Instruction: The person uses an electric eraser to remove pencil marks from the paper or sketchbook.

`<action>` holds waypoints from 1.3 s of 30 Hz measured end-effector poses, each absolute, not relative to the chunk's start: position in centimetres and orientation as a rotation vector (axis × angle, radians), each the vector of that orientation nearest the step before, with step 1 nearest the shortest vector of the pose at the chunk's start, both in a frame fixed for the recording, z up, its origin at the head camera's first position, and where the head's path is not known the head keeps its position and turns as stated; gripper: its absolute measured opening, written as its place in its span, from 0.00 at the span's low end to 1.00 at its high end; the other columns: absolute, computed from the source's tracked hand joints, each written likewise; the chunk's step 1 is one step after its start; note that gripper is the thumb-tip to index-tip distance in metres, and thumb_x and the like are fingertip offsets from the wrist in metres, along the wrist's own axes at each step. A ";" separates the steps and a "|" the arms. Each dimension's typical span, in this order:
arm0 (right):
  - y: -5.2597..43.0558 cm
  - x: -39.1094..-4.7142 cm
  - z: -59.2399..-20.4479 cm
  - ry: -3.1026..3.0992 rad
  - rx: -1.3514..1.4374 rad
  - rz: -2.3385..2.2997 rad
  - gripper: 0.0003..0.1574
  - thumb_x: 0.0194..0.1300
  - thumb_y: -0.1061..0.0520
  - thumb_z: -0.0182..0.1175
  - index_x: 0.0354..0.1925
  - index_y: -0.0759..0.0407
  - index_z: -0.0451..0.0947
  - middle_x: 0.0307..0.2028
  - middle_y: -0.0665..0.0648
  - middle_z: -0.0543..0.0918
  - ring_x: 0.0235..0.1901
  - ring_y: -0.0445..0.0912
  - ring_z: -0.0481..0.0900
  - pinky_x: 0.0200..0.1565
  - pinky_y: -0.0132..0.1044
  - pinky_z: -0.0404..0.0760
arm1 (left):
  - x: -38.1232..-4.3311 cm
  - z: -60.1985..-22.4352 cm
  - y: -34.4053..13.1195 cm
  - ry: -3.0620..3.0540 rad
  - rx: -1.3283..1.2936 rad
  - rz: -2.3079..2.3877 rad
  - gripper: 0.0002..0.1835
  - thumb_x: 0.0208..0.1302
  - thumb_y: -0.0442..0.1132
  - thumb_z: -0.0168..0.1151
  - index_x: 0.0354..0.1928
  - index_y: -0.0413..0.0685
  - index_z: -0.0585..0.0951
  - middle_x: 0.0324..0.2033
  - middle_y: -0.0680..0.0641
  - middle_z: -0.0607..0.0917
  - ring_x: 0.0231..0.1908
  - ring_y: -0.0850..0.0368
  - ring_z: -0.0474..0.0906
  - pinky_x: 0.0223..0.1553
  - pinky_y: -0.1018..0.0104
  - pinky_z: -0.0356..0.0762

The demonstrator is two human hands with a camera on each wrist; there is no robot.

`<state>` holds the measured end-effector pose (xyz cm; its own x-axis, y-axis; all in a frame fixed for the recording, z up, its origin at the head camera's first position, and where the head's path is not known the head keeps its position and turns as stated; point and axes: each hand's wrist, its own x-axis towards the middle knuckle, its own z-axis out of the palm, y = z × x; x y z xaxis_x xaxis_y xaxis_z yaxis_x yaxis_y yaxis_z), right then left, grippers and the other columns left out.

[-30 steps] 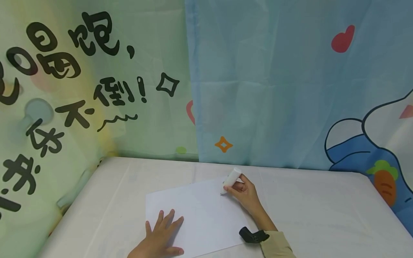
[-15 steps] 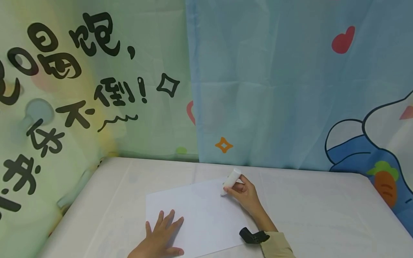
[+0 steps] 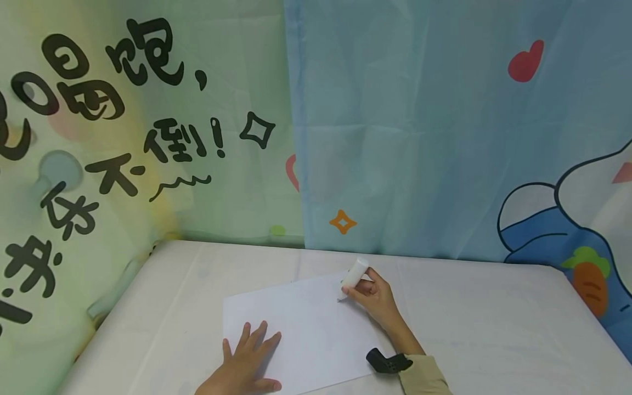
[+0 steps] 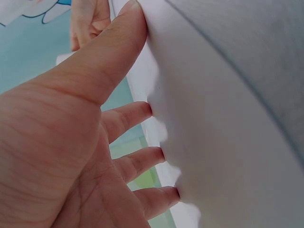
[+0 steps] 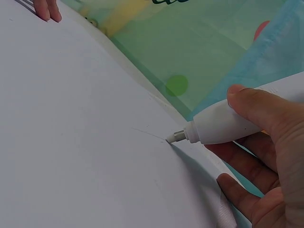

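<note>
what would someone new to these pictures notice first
Probably the big black lettering on the green cloth at left, then the red heart high on the blue cloth at right. Below, the right hand holds a white pen-like tool, its tip on white paper; the left hand rests, fingers spread, on the paper's near left.

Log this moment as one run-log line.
right grip: holds white pen-shaped tool, tip on paper | left grip: spread, fingertips touching paper | mark: faint line at tip

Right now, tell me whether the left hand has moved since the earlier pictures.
No: against the orange star on the curtain, the left hand shows no visible shift.
</note>
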<state>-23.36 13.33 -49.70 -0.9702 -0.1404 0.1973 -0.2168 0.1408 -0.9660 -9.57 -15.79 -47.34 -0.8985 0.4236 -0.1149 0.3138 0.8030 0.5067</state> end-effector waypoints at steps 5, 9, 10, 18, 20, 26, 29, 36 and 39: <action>13.4 -23.3 -49.7 -2.322 0.378 1.982 0.29 0.56 0.69 0.69 0.56 0.71 0.71 0.45 0.71 0.84 0.41 0.34 0.83 0.45 0.26 0.79 | -9.6 -47.4 -15.8 2.764 0.574 0.722 0.51 0.56 0.71 0.55 0.71 0.39 0.61 0.70 0.24 0.56 0.66 0.15 0.44 0.48 0.12 0.42; 13.4 -23.3 -49.7 -2.331 0.370 1.984 0.30 0.56 0.68 0.69 0.56 0.70 0.71 0.45 0.70 0.85 0.42 0.35 0.83 0.45 0.27 0.79 | -9.6 -47.4 -15.8 2.764 0.569 0.722 0.50 0.56 0.69 0.57 0.71 0.39 0.61 0.69 0.24 0.56 0.66 0.14 0.44 0.48 0.12 0.42; 13.4 -23.3 -49.7 -2.333 0.370 1.985 0.31 0.56 0.68 0.70 0.57 0.70 0.71 0.44 0.70 0.85 0.42 0.36 0.83 0.45 0.27 0.79 | -9.6 -47.4 -15.8 2.764 0.568 0.723 0.50 0.56 0.69 0.57 0.71 0.39 0.61 0.69 0.24 0.56 0.66 0.14 0.44 0.48 0.12 0.42; 13.5 -23.3 -49.9 -2.334 0.395 1.982 0.30 0.56 0.68 0.70 0.56 0.70 0.71 0.43 0.70 0.85 0.42 0.36 0.83 0.44 0.26 0.79 | -9.5 -47.4 -15.8 2.768 0.573 0.733 0.50 0.56 0.68 0.58 0.70 0.39 0.62 0.69 0.24 0.57 0.65 0.14 0.44 0.48 0.12 0.42; 13.5 -23.3 -49.9 -2.334 0.403 1.982 0.31 0.56 0.68 0.70 0.56 0.70 0.71 0.43 0.70 0.85 0.42 0.36 0.83 0.44 0.27 0.79 | -9.5 -47.4 -15.7 2.772 0.571 0.726 0.49 0.56 0.67 0.60 0.70 0.39 0.62 0.69 0.24 0.57 0.66 0.14 0.44 0.48 0.12 0.42; 13.5 -23.3 -49.8 -2.321 0.407 2.001 0.31 0.56 0.69 0.70 0.56 0.71 0.71 0.43 0.71 0.85 0.41 0.34 0.83 0.43 0.25 0.78 | -9.6 -47.4 -15.6 2.782 0.552 0.711 0.47 0.56 0.61 0.65 0.70 0.39 0.62 0.69 0.24 0.57 0.66 0.15 0.44 0.49 0.12 0.41; 13.5 -23.3 -49.8 -2.316 0.409 2.003 0.30 0.55 0.69 0.69 0.56 0.71 0.71 0.42 0.71 0.85 0.40 0.33 0.83 0.43 0.24 0.78 | -9.6 -47.3 -15.6 2.783 0.552 0.707 0.47 0.56 0.61 0.65 0.70 0.39 0.62 0.69 0.24 0.57 0.66 0.15 0.44 0.49 0.13 0.42; 13.5 -23.4 -50.0 -2.320 0.403 1.999 0.29 0.56 0.70 0.69 0.55 0.71 0.71 0.42 0.71 0.85 0.40 0.33 0.82 0.43 0.24 0.78 | -9.5 -47.2 -15.7 2.774 0.568 0.723 0.48 0.57 0.66 0.60 0.70 0.39 0.62 0.69 0.24 0.57 0.66 0.15 0.45 0.49 0.12 0.42; 13.5 -23.4 -50.0 -2.321 0.391 1.988 0.29 0.55 0.70 0.69 0.54 0.71 0.71 0.42 0.71 0.85 0.41 0.32 0.82 0.44 0.25 0.78 | -9.5 -47.2 -15.7 2.771 0.574 0.732 0.49 0.57 0.66 0.60 0.70 0.39 0.62 0.69 0.24 0.57 0.66 0.14 0.45 0.48 0.12 0.42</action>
